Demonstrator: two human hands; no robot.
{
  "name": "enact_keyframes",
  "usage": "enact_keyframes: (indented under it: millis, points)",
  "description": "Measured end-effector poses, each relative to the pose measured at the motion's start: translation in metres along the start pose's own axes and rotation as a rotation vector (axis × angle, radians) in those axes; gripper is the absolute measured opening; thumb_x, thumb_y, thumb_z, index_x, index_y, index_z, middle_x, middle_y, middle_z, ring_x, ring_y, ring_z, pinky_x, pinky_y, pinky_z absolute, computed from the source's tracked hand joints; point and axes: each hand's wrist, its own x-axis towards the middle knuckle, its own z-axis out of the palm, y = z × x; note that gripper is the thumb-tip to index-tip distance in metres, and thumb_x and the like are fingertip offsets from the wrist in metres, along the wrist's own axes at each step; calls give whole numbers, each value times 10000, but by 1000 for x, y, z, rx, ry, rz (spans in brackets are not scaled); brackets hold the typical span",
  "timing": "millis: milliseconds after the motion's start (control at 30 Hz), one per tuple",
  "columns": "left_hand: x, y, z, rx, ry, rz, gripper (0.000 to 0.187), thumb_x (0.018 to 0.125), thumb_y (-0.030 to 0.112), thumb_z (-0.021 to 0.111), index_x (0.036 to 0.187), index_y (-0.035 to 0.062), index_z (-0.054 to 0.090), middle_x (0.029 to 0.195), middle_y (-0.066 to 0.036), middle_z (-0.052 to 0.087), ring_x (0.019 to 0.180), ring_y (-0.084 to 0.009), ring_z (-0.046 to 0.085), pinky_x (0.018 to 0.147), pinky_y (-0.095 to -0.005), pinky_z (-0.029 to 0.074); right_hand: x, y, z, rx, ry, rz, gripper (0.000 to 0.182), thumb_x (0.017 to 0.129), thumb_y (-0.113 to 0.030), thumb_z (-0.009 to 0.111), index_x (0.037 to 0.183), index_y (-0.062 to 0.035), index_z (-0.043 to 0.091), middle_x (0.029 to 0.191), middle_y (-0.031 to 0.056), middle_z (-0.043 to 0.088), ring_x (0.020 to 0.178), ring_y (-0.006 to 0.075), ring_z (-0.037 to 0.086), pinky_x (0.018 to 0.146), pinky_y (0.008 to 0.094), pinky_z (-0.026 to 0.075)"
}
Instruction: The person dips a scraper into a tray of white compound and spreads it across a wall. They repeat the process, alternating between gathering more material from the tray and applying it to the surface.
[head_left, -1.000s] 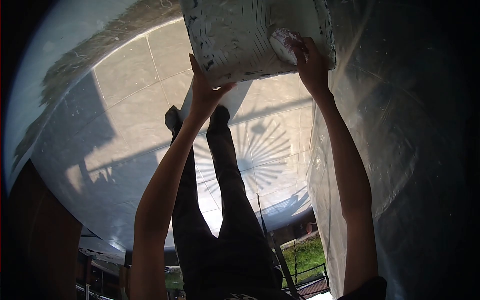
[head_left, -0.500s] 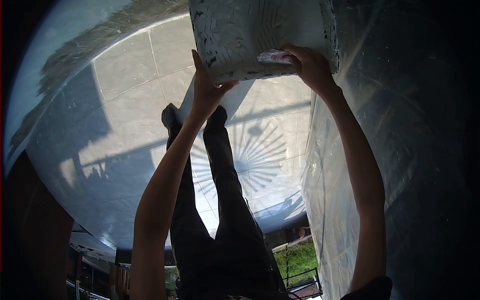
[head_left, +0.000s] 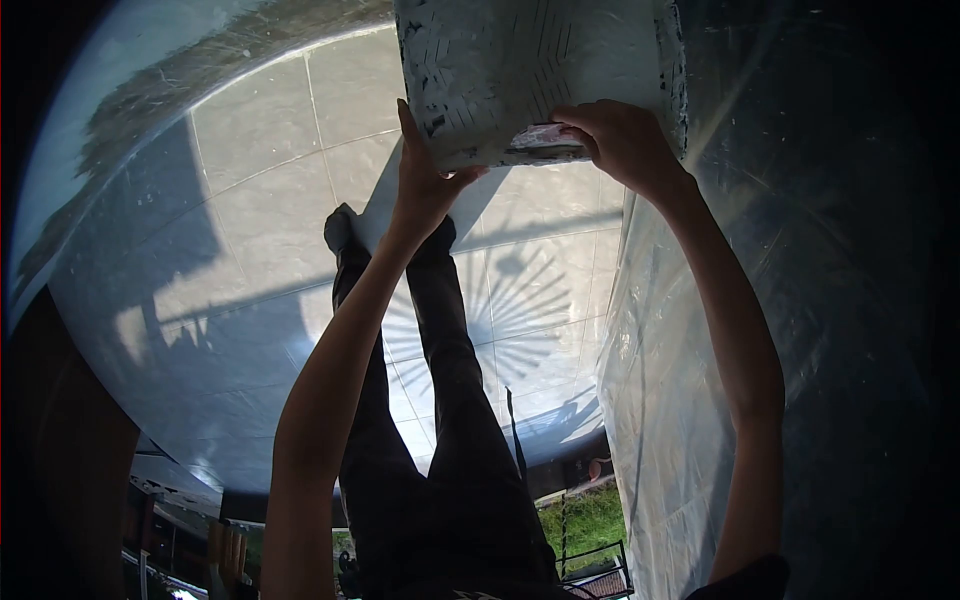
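A white paint tray (head_left: 500, 60) with rows of slanted marks and dark-flecked, paint-crusted edges is held out at the top of the view; its far end is cut off by the frame. My left hand (head_left: 425, 180) is closed around its near left corner, thumb along the near edge. On the tray's near part, my right hand (head_left: 630, 145) pinches a pale pinkish, paint-smeared piece (head_left: 545, 137) whose exact kind I cannot make out. My right fingers partly cover that piece.
Clear plastic sheeting (head_left: 680, 400) hangs along the right side. Sunlit floor tiles (head_left: 270, 140) spread below, crossed by shadows. My dark-clad legs (head_left: 445, 350) stand in the middle. A curved grey-smeared surface (head_left: 180, 85) runs along the upper left. Grass (head_left: 590, 525) shows behind me.
The tray and my left hand have shifted slightly right and down. My right hand has drawn the pinkish piece closer to the tray's near edge.
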Motion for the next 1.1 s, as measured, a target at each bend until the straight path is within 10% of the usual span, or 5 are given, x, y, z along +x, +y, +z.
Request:
enact_keyframes:
  millis: [667, 1100]
  points:
    - [-3, 11, -1, 18, 3, -67, 1286, 747, 59, 842, 1536, 24, -173, 1432, -296, 415, 1269, -372, 536, 952, -427, 545, 32, 45, -16, 481, -282, 316, 261, 988, -277, 587, 1182, -116, 653, 972, 82, 724, 864, 229, 670, 811, 363, 506]
    - [-2, 41, -28, 258, 64, -124, 1202, 717, 226, 886, 1563, -5, 65, 1399, -261, 365, 1314, -387, 432, 1090, -459, 413, 38, 34, -41, 913, -137, 556, 335, 1029, -366, 539, 1124, -77, 678, 673, -22, 552, 558, 57, 480, 507, 254, 410]
